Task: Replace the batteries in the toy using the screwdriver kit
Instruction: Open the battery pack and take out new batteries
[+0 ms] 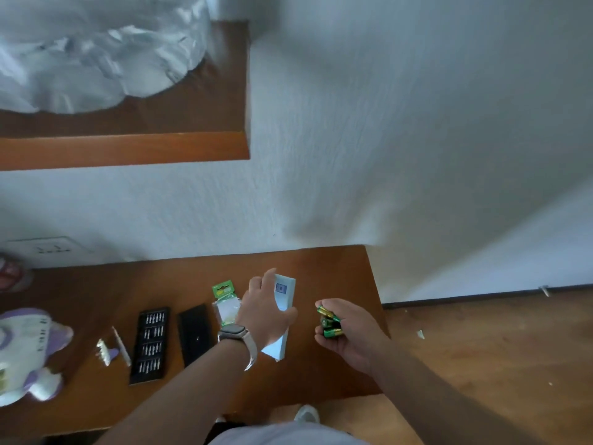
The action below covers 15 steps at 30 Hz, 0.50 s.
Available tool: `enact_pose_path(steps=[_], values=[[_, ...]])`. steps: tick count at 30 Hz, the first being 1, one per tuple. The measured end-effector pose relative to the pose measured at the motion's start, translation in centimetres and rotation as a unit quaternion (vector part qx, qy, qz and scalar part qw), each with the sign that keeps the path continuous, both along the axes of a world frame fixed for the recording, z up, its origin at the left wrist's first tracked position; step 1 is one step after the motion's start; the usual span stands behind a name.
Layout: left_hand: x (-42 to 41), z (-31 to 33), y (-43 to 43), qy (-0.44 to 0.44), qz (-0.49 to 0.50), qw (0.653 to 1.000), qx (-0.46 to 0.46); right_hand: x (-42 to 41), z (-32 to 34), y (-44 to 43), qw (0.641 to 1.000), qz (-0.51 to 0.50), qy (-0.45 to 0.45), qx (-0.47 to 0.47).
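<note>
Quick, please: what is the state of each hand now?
Left hand: over the white box; grip cannot be told.
Right hand: closed on green batteries.

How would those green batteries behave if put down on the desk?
The batteries cupped in the right hand look round and smooth, so they would probably roll on the flat wooden desk. They seem metal-cased, so probably heavy for their size.

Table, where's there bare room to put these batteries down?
Bare wood on the table: the far right corner beyond the right hand, and the near edge in front of the bit tray. Crowded: from the toy to the white box, the tray, black lid and battery pack fill the middle.
</note>
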<state>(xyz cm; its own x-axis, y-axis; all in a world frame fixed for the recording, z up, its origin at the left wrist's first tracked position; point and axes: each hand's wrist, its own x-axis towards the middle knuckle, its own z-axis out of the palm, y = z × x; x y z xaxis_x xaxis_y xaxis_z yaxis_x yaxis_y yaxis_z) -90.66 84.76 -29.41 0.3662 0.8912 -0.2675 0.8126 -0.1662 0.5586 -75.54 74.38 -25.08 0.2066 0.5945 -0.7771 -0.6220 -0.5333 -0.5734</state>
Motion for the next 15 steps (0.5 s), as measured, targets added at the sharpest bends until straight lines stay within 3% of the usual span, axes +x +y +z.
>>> enact_pose_path(steps=[9, 15], values=[[-7.8, 4.9, 0.7, -0.122, -0.027, 0.991, 0.044, -6.0, 2.0, 3.3, 1.0, 0.024, 0.01, 0.014], [-14.1, 7.6, 1.6, -0.245, -0.037, 0.967, -0.058, -11.3, 2.7, 5.5, 0.997, 0.046, 0.048, 0.037]])
